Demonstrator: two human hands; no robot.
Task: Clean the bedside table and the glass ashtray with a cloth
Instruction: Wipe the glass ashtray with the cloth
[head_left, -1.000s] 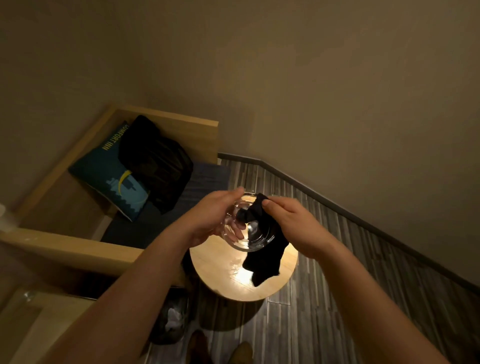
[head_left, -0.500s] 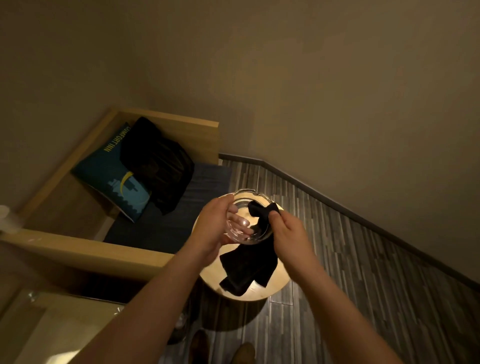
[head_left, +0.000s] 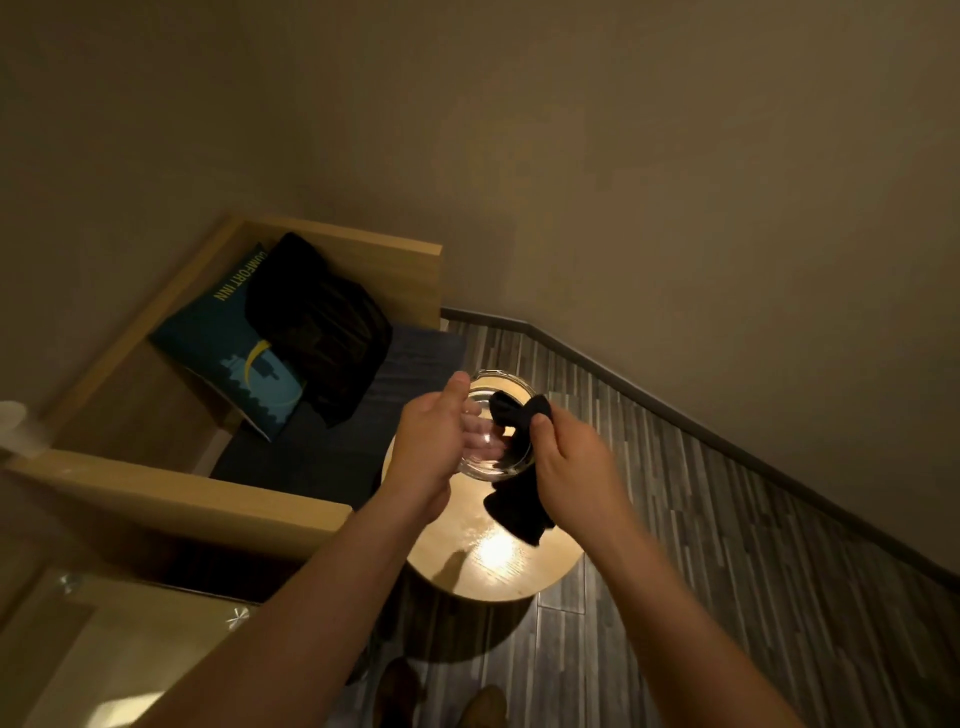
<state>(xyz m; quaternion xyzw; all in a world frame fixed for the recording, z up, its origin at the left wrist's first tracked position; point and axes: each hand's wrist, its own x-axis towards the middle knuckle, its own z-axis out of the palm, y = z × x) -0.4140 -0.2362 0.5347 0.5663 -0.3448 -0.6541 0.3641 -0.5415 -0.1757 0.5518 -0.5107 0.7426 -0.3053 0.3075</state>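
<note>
Round clear glass ashtray (head_left: 491, 453) held above the round, glossy wooden tabletop (head_left: 493, 571), left hand (head_left: 431, 447) grip curled round its thick rim, fingers showing through the glass, right hand (head_left: 576, 467) grip pinching a soft black cloth (head_left: 519, 512) into the bowl, loose end hanging.

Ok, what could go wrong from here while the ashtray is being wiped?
The clear glass ashtray is held in the air by the left hand alone, above the round wooden table. Smooth glass could slip under the rubbing and drop. The right hand pinches the black cloth into the bowl while the cloth's tail hangs loose below, where it might drag across the table.
</note>
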